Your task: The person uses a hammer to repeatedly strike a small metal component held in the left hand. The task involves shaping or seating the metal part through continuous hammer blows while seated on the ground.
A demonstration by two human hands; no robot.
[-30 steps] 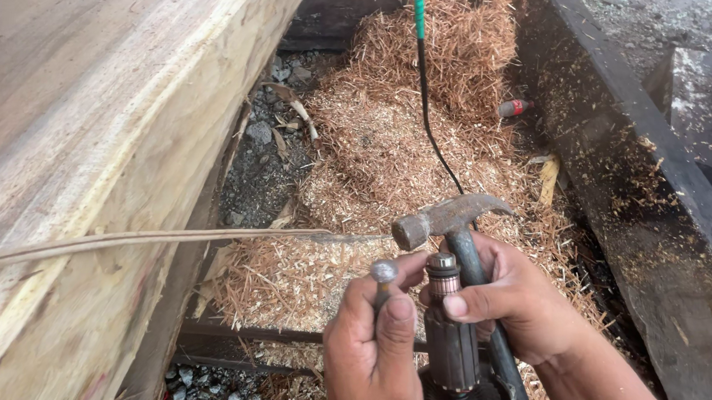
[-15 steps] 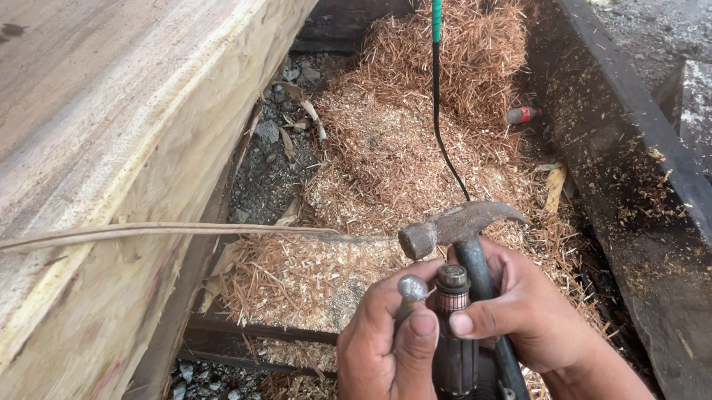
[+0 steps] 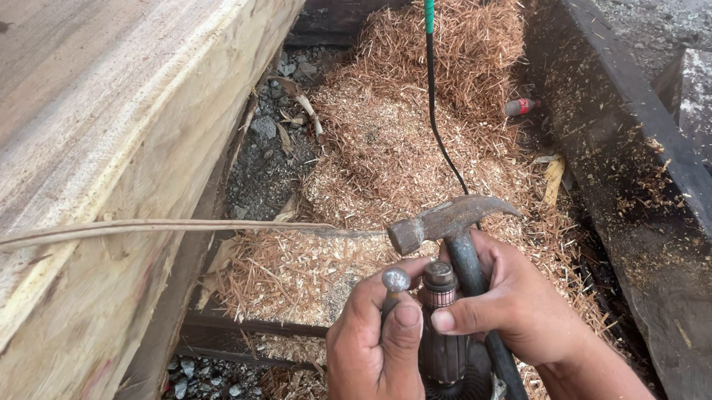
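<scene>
**Both hands closed round metal parts over sawdust**

Left hand [image 3: 378, 351] curled tight, pinching grey round-headed steel pin [image 3: 395, 281] betw. thumb and fingers, head up. Right hand [image 3: 515, 301] wrapped round dark handle of rusty steel claw hammer [image 3: 449, 219], thumb against ribbed brown cylindrical metal part [image 3: 443, 335] upright betw. both hands. Pale rough timber beam [image 3: 98, 158] at left; heap of sawdust and shavings [image 3: 386, 149] below; thin black cable w/ green upper section [image 3: 433, 72] hanging above hammer.

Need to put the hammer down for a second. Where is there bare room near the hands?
The timber's flat top, left of the hands, lies bare apart from a thin strip across its edge. The sawdust bed between timber and dark plank is open but soft, crossed by a black cable. Crowded: both hands, right hand with the hammer, left hand.
</scene>
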